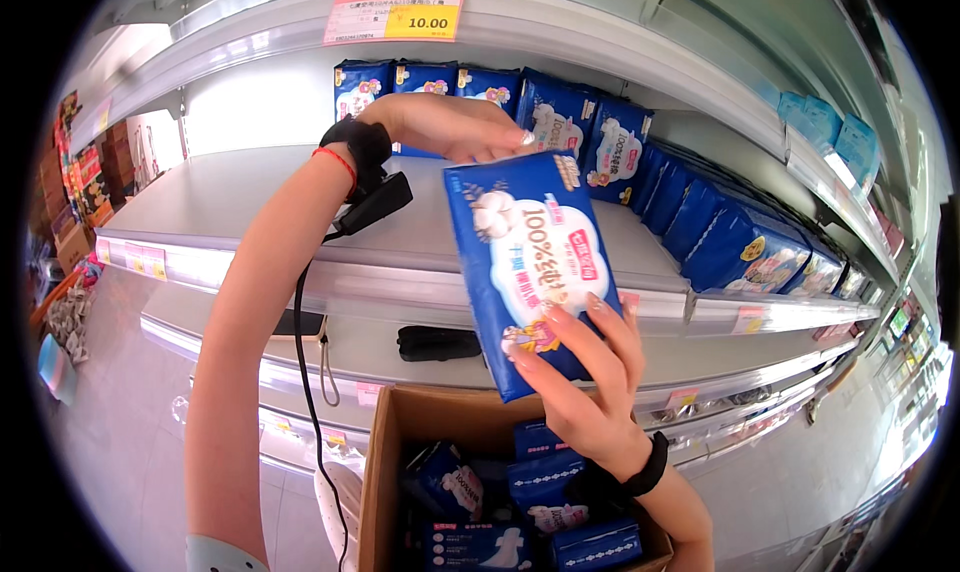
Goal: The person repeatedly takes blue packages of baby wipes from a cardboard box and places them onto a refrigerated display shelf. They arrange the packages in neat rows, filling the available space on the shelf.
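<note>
My right hand [592, 377] grips the lower end of a blue soft pack of sanitary pads [525, 272], tilted in front of the shelf. Over the shelf, my left hand [457, 129] is bent to the right, just above the pack's top edge. Its fingertips are partly hidden, and whether they touch a pack is unclear. Behind it, matching blue packs [619, 148] stand in a row against the back panel. Below the held pack, an open cardboard box [379, 482] contains several more blue packs [547, 482].
More blue packs [742, 242] line the right side of the shelf [262, 174]. A price label [394, 13] hangs on the shelf edge above. A black case [439, 343] lies one shelf lower. From a device on my left wrist, a black cable [304, 362] runs down.
</note>
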Available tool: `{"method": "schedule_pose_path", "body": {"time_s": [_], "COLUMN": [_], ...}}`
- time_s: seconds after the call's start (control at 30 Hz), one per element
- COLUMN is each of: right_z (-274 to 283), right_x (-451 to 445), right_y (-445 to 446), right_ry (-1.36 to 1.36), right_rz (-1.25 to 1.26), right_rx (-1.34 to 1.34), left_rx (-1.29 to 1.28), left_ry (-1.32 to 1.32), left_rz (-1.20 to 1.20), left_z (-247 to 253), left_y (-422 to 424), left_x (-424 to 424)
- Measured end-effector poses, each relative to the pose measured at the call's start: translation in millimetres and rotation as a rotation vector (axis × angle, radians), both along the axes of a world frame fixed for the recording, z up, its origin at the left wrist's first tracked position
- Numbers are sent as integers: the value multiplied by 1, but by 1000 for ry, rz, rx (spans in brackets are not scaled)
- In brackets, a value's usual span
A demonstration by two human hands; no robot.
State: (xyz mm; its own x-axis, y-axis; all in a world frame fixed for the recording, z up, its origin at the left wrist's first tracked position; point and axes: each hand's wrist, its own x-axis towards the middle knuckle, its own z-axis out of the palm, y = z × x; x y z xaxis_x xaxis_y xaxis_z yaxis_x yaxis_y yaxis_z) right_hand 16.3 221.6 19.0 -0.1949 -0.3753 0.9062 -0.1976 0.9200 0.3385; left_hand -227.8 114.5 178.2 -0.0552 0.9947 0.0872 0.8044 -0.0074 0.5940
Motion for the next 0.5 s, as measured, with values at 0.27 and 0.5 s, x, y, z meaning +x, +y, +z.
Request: {"method": "schedule_pose_path", "body": {"time_s": [0.27, 0.5], "right_z": [0, -4], "right_x": [-5, 5], "right_y": [-8, -13], "right_ry": [-33, -6], "right_rz": [-11, 143], "right_rx": [-11, 9], "left_rx": [-154, 132], "left_ry": [-169, -438], "left_rz": [-188, 262], "left_z": [2, -3], "left_y": [-7, -19], "left_x": [-3, -17]}}
